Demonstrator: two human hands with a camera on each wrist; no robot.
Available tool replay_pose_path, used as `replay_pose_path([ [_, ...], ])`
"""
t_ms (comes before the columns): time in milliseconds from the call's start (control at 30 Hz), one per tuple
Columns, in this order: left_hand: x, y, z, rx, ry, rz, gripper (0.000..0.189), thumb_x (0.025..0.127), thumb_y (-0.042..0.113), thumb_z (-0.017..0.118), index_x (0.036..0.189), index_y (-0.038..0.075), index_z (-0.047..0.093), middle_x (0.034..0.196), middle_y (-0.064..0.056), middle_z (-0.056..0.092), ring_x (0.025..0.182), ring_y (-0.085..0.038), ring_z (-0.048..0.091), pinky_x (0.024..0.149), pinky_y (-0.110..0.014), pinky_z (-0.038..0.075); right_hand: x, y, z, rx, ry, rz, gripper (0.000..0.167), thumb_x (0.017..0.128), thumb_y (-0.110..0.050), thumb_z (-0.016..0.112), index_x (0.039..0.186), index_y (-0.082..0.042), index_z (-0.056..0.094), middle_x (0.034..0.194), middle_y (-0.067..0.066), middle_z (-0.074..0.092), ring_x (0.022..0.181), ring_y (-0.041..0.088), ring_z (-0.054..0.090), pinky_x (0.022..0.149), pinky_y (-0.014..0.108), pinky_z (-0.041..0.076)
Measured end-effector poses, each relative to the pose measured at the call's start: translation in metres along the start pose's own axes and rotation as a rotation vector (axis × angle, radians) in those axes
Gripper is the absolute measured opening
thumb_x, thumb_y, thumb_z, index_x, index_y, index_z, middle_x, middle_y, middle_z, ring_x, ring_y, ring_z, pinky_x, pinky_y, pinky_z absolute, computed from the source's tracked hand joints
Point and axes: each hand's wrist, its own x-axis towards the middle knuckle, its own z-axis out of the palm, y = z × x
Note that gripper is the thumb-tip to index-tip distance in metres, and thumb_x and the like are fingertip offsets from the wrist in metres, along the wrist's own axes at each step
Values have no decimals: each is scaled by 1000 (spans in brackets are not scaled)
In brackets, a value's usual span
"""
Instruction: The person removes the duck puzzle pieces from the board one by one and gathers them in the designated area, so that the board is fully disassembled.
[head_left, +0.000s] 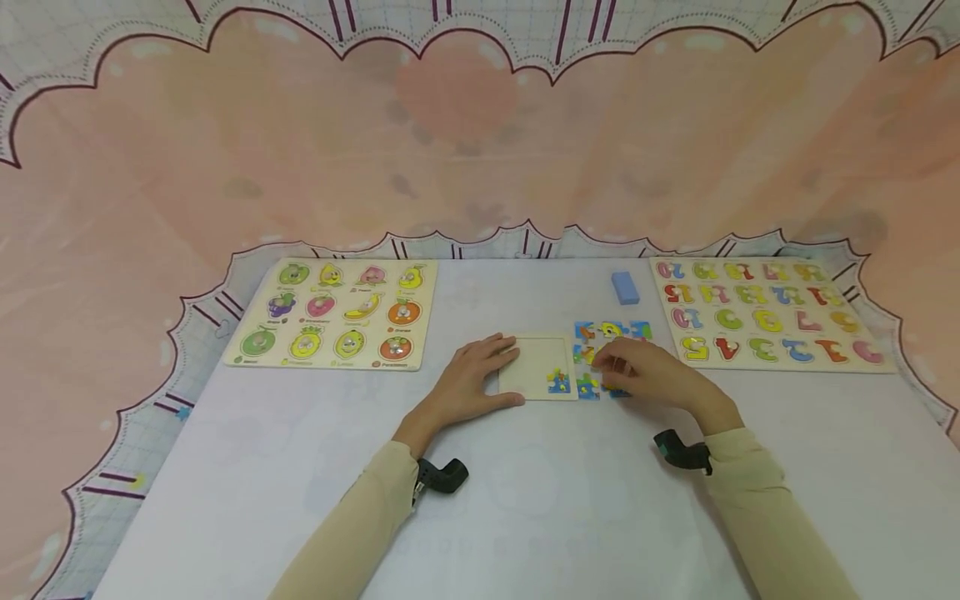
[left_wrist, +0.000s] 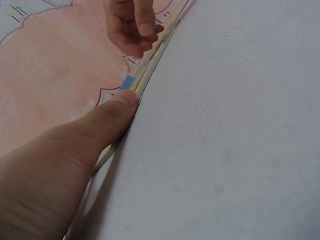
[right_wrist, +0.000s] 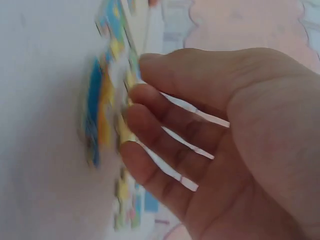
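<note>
A small wooden puzzle tray (head_left: 534, 357) lies in the middle of the table, with a few joined blue and yellow jigsaw pieces (head_left: 558, 382) in its lower right corner. My left hand (head_left: 476, 379) rests at its left side, fingers spread over the edge and thumb (left_wrist: 117, 107) along the near edge. Loose jigsaw pieces (head_left: 587, 386) are spread right of the tray. Over them hovers my right hand (head_left: 645, 371), its fingers loosely bent. In the right wrist view, nothing shows between its fingertips, and blurred jigsaw pieces (right_wrist: 95, 107) lie beyond them.
At the left stands a fruit puzzle board (head_left: 337, 315), its pictures in rows. A number puzzle board (head_left: 757, 304) lies at the right. Behind the loose pieces is a blue block (head_left: 625, 288). A white cloth (head_left: 480, 508) covers the table.
</note>
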Motion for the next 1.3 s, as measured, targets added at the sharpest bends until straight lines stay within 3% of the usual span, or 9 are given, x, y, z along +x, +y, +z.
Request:
replay_pose_path([
  [167,0,0,0,-5,2,2,75,80,50,70,140,12,47,151,0,37,144,-20,25,116,-47,22,9,-11,12,-32,29,-77,23,90,-10,61,113,-6,64,100,2,62,88,13,52,76,27,49],
  [467,0,-1,1,2,11,2,74,79,51,70,139,13,48,151,0,38,144,-20,26,116,-47,22,19,-30,32,-101,24,-94,38,90,-17,62,127,-9,59,113,6,55,95,16,53,83,34,48],
  [567,-1,-1,1,1,10,0,74,79,51,70,140,13,48,151,0,38,144,-20,25,116,-47,22,20,-36,37,-120,11,-85,41,92,-22,61,131,-11,56,120,5,52,100,16,51,87,35,47],
  [867,0,-2,3,-17,12,2,72,79,50,70,138,13,50,150,1,38,144,-19,26,116,-46,22,19,-39,42,-169,19,-47,48,92,-27,61,135,-7,52,122,7,48,98,15,49,81,31,46],
  [1067,0,1,2,-59,29,16,69,78,47,72,135,11,53,148,-1,41,142,-21,29,115,-47,23,17,-38,42,-188,26,-22,47,91,-26,63,133,-7,54,120,7,49,97,15,50,81,31,47],
  [1300,-1,-1,1,-32,41,20,69,78,48,72,134,11,54,147,-1,43,142,-21,31,114,-47,25,19,-38,43,-180,41,-13,41,89,-25,65,127,-10,59,115,3,50,94,13,50,80,30,47],
])
